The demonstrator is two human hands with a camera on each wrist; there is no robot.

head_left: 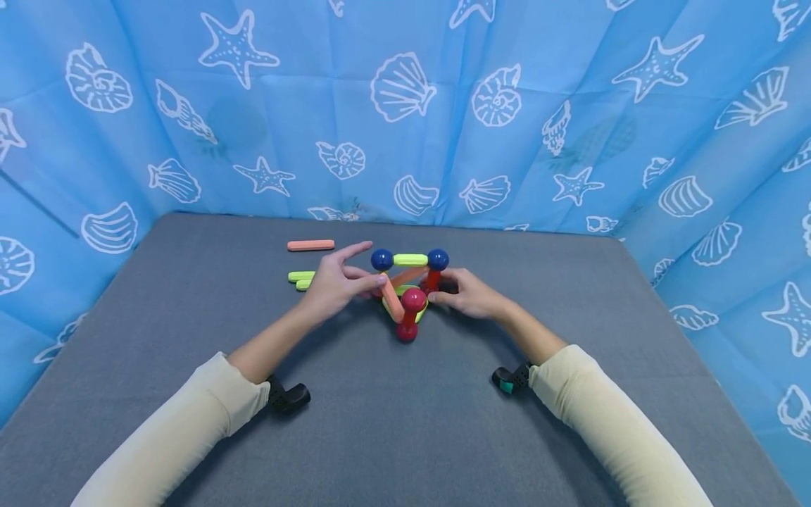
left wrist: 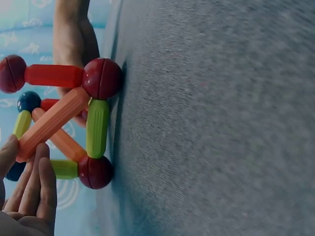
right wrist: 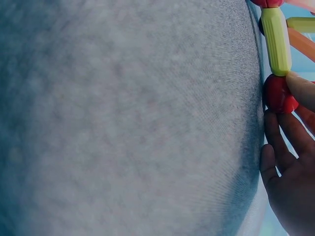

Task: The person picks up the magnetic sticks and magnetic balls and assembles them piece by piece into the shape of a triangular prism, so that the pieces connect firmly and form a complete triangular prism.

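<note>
A frame of magnetic building sticks and balls stands on the table between both hands. Two blue balls point(head_left: 382, 259) joined by a yellow-green stick point(head_left: 410, 260) form its back top edge. At the front, a red ball point(head_left: 414, 300) tops a short red stick point(left wrist: 54, 75) over another red ball point(head_left: 407, 332). My left hand point(head_left: 332, 282) pinches the upper end of a slanting orange stick point(left wrist: 51, 123) between thumb and fingers; its lower end meets the front bottom ball. My right hand point(head_left: 472, 294) holds a red base ball point(right wrist: 278, 93), thumb on one side, fingers on the other.
Left of the frame lie a loose orange stick point(head_left: 310, 245) and two yellow-green sticks point(head_left: 300, 277), partly behind my left hand. A blue shell-patterned curtain point(head_left: 405, 141) hangs behind the grey table point(head_left: 405, 436).
</note>
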